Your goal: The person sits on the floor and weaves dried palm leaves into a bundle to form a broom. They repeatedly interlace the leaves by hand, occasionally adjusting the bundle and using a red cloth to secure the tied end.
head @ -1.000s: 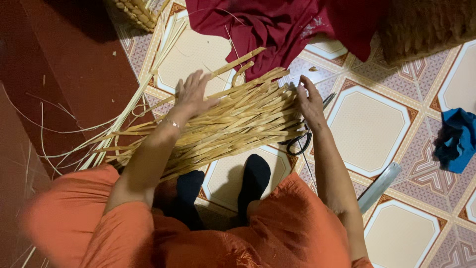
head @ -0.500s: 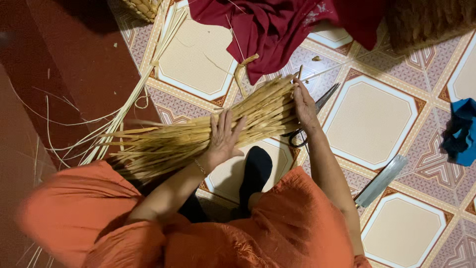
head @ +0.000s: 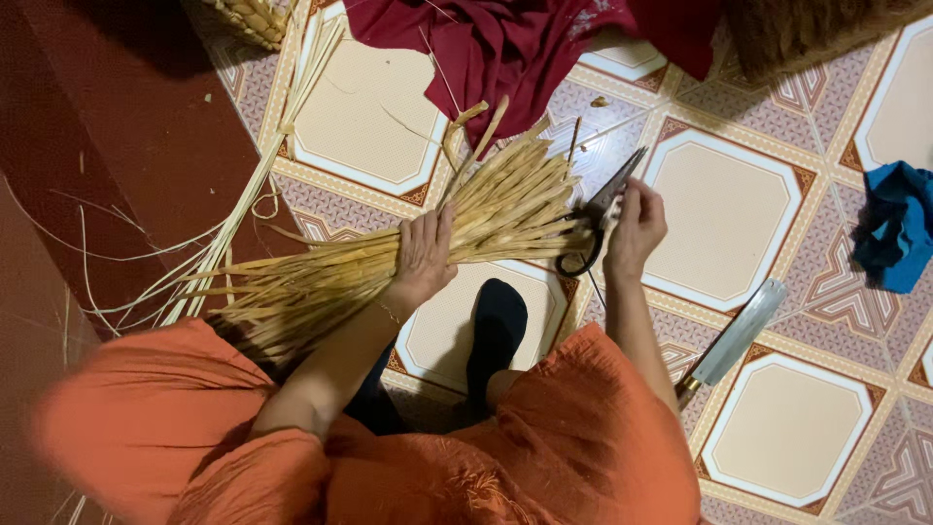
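A thick bundle of dry, pale yellow, flat straw strips (head: pixel 408 253) is clasped around its middle on the patterned tiled floor (head: pixel 724 209) by the left hand (head: pixel 425 255); dark metal scissors (head: pixel 598 214) are gripped by the right hand (head: pixel 634 228) at its splayed ends.

One straw bundle (head: pixel 389 262), one scissors (head: pixel 595 219), one knife (head: pixel 734 340), one red cloth (head: pixel 515 49), one blue cloth (head: pixel 899 233), two hands.

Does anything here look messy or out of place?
Yes. Loose straw strands trail off the bundle across the floor, and a large knife lies bare on the tiles right beside the person's knee.
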